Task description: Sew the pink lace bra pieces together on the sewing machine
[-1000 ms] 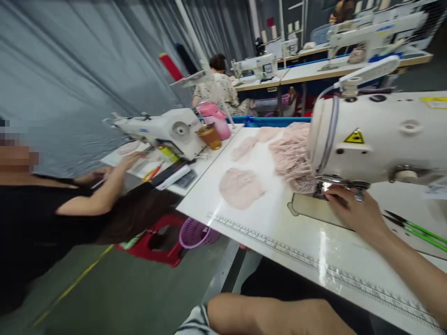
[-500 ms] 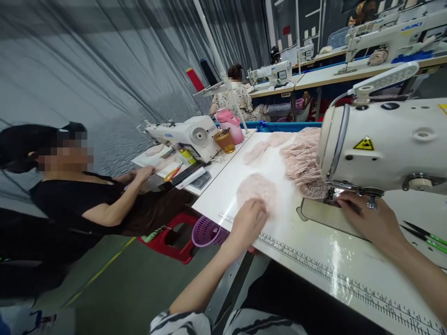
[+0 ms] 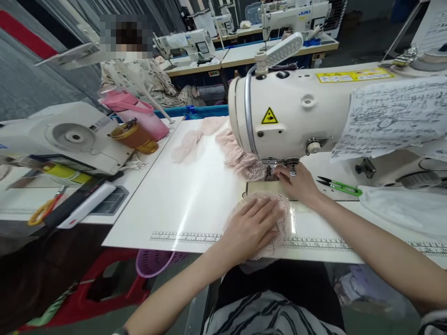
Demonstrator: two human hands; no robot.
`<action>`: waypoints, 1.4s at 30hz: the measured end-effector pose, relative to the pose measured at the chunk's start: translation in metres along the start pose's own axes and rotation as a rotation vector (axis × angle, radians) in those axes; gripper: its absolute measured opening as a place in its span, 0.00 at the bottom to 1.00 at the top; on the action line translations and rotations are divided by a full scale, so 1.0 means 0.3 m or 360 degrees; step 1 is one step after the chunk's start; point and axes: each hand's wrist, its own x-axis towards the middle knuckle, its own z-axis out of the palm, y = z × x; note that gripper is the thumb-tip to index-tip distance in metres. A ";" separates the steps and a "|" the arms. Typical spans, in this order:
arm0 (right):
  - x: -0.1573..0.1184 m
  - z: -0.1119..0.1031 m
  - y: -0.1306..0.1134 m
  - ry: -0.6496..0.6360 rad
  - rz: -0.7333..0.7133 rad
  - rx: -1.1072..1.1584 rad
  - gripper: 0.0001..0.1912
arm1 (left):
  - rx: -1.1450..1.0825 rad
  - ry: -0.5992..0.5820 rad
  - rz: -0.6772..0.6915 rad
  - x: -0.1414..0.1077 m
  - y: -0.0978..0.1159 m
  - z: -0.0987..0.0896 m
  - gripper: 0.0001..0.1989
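My left hand [image 3: 253,228] lies flat, fingers spread, on a thin pink lace piece [image 3: 286,218] at the table's front edge. Beside the needle area of the white sewing machine [image 3: 286,111] is my right hand [image 3: 296,181], its fingers bent near the presser foot; whether they pinch anything is hidden. Gathered pink lace fabric [image 3: 240,158] lies just left of the needle. Farther left, a flat pale pink piece [image 3: 188,145] rests on the white table [image 3: 150,195].
Green-handled snips [image 3: 340,186] lie right of my right hand. At left are another sewing machine [image 3: 73,137], a pink jug [image 3: 139,111], an amber cup [image 3: 136,137] and orange scissors [image 3: 45,207]. A purple basket [image 3: 153,263] stands below the table edge. Another person sits behind.
The view has turned right. My left hand has brought the lace piece across the table toward the machine and its fingers have spread over it. My right hand remains by the needle.
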 end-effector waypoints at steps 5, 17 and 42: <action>-0.010 -0.006 -0.006 0.0108 -0.0123 0.0055 0.14 | 0.0127 0.0049 -0.0226 -0.004 -0.026 0.005 0.20; -0.027 -0.054 -0.081 -0.0221 -0.0327 0.0141 0.16 | 0.0181 0.0158 -0.0611 0.134 -0.160 -0.028 0.08; -0.035 -0.023 -0.048 -0.0045 -0.0571 -0.0190 0.15 | -0.0342 0.0111 -0.0741 0.245 -0.295 -0.010 0.07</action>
